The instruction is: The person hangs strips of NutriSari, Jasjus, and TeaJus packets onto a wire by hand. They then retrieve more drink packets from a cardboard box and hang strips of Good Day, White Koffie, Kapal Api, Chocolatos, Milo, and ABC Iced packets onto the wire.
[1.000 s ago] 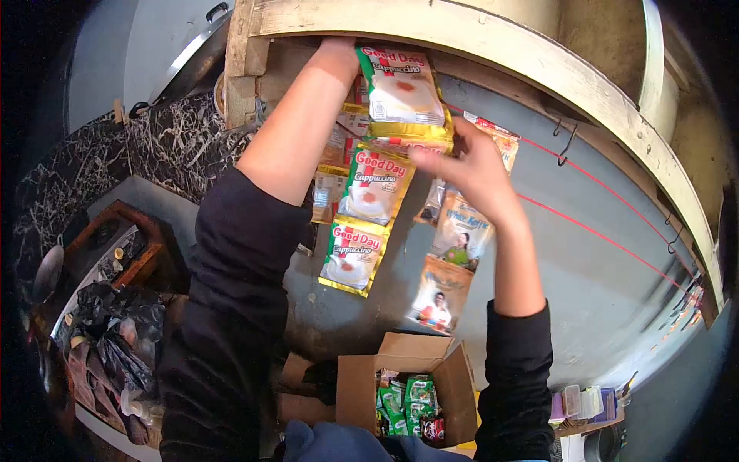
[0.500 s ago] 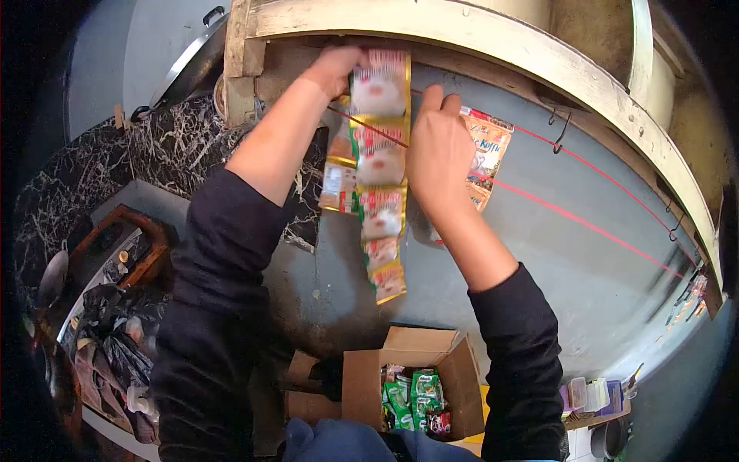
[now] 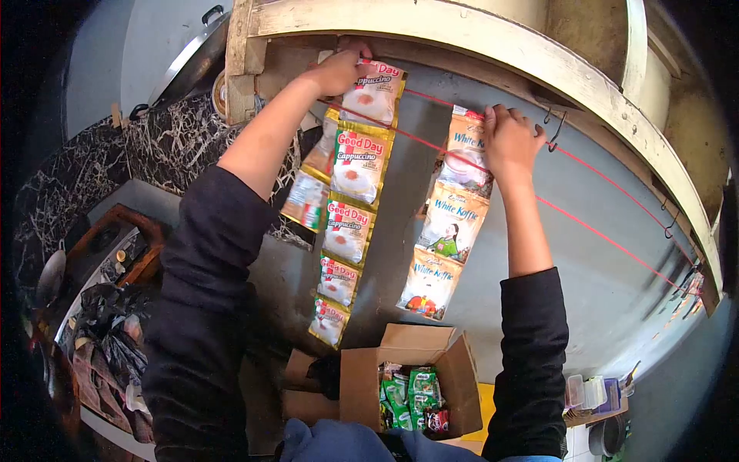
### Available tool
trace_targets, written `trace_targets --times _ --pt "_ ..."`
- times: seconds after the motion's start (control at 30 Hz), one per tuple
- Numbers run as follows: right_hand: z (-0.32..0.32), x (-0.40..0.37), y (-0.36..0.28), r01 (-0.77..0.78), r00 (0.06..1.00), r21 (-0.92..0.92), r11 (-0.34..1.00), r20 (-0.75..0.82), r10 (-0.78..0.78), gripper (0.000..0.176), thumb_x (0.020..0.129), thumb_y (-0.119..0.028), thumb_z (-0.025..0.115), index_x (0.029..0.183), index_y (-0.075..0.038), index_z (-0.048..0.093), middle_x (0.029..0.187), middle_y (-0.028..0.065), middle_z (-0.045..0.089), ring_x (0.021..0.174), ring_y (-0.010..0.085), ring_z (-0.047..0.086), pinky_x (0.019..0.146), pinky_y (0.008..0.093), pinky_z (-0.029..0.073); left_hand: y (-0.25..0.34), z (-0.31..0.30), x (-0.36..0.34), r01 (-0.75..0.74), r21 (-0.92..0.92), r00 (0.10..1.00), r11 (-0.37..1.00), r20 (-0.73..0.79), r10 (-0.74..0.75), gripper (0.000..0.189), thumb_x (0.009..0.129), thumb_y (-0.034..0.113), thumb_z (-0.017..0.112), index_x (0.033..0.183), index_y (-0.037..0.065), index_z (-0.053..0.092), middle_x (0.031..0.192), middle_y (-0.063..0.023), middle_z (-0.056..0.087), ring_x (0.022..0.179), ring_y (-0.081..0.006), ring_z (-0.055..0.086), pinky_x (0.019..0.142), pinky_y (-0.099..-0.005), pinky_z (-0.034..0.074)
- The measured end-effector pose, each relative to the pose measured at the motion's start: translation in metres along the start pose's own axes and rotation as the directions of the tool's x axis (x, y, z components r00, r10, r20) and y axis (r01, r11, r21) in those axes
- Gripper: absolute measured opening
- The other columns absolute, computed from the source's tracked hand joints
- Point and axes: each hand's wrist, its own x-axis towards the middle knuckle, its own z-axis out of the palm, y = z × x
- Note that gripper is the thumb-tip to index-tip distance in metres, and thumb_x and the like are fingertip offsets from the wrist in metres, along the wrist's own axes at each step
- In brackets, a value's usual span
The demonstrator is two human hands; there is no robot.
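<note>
Over my remote feed, the wooden shelf (image 3: 477, 37) loomed largest, its front edge arching above the hands. Near the person's body sat an open cardboard box (image 3: 360, 389) with green packets (image 3: 422, 389) inside. The Good Day Cappuccino strip (image 3: 356, 169) hung below the shelf's left end, and the shorter White Koffie strip (image 3: 448, 219) hung further right, below the same front edge. A red cord (image 3: 554, 207) crossed in front of both top sachets; I judged that it kept them near the wall, hanging lengthwise so each label showed. I saw the left hand (image 3: 337, 75) closed, its fingers gripping the Cappuccino strip's top edge, probably to steady it. The right hand (image 3: 514, 145) was half curled against the White Koffie strip's upper right edge; whether it pinched the wrapper, I couldn't tell.
</note>
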Motion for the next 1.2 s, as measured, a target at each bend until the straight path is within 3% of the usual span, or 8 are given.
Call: trace_targets --times 0.1,0.17,0.3,0.37,0.47,0.63,0.83,1.2 --pt "-0.003 -0.003 0.001 0.086 0.996 0.051 0.995 -0.003 -0.086 0.03 0.084 -0.033 0.042 0.083 -0.008 0.059 0.083 0.0103 0.058 0.083 0.0269 0.052 0.084 0.051 0.029 0.005 -0.001 -0.003 -0.008 0.072 1.0 0.997 0.01 0.007 0.043 0.08 0.032 0.054 0.113 0.007 0.042 0.096 -0.0129 0.055 0.091 -0.0202 0.051 0.08 -0.0304 0.038" --pt "-0.005 -0.004 0.0 0.093 0.995 0.038 0.995 0.02 -0.094 0.031 0.084 -0.034 0.042 0.084 -0.008 0.059 0.083 0.0099 0.058 0.083 0.0268 0.052 0.084 0.0507 0.029 0.004 0.001 -0.004 -0.19 -0.244 0.982 0.951 -0.073 0.177 0.05 0.075 0.04 0.058 0.108 0.006 0.044 0.102 -0.0159 0.053 0.095 -0.0271 0.05 0.083 -0.0302 0.037" --pt "-0.002 -0.006 0.002 0.113 0.993 0.015 0.994 0.036 -0.113 0.031 0.084 -0.035 0.042 0.084 -0.009 0.059 0.083 0.0092 0.059 0.083 0.0266 0.052 0.084 0.0499 0.029 0.008 0.006 -0.007 -0.121 0.009 0.992 0.993 -0.032 0.121 0.065 0.068 0.056 0.056 0.111 0.009 0.045 0.111 -0.0174 0.047 0.105 -0.0294 0.043 0.091 -0.036 0.031" --pt "-0.004 -0.007 0.0 0.119 0.992 0.006 0.993 0.032 -0.119 0.031 0.084 -0.034 0.042 0.085 -0.009 0.059 0.083 0.0092 0.059 0.083 0.0265 0.052 0.084 0.0496 0.029 0.019 0.008 -0.011 0.283 0.41 0.958 0.867 -0.077 -0.276 0.082 0.058 0.07 0.052 0.116 0.012 0.045 0.121 -0.0179 0.038 0.116 -0.0326 0.031 0.097 -0.0461 0.018" --pt "-0.002 -0.008 0.001 0.122 0.992 -0.003 0.993 0.034 -0.122 0.03 0.083 -0.034 0.043 0.086 -0.009 0.058 0.083 0.009 0.058 0.084 0.0264 0.052 0.085 0.049 0.029 0.038 0.009 -0.019 0.365 0.417 0.93 0.832 -0.136 -0.34 0.09 0.054 0.077 0.045 0.119 0.014 0.044 0.127 -0.018 0.03 0.12 -0.0367 0.021 0.097 -0.0533 0.008" --pt "-0.009 -0.007 0.004 0.119 0.99 0.119 0.986 -0.088 -0.108 0.027 0.079 -0.034 0.051 0.084 -0.009 0.059 0.078 0.008 0.057 0.085 0.0239 0.052 0.09 0.0474 0.027 0.043 0.05 -0.042 -0.057 0.482 0.971 0.874 -0.177 0.161 0.062 0.068 0.044 0.058 0.115 0.009 0.04 0.117 -0.0143 0.039 0.111 -0.0315 0.034 0.095 -0.0498 0.019" --pt "0.001 -0.001 0.0 0.223 0.974 0.185 0.957 -0.08 -0.211 0.024 0.074 -0.031 0.056 0.076 -0.008 0.06 0.075 0.0083 0.058 0.077 0.0239 0.055 0.089 0.0433 0.032 0.028 0.038 -0.044 0.07 0.551 0.996 0.831 -0.081 -0.03 0.045 0.073 0.03 0.054 0.113 0.013 0.04 0.113 -0.011 0.041 0.113 -0.0277 0.034 0.096 -0.0543 0.017" --pt "0.048 0.024 -0.088 0.336 0.942 0.11 0.935 -0.049 -0.333 0.018 0.074 -0.013 0.044 0.077 -0.01 0.061 0.075 0.0102 0.061 0.068 0.024 0.06 0.072 0.0373 0.04 -0.011 0.019 -0.044 0.079 0.579 0.995 0.811 -0.09 -0.032 0.047 0.077 0.037 0.046 0.119 0.015 0.038 0.118 -0.012 0.04 0.119 -0.0267 0.028 0.1 -0.0464 0.014"
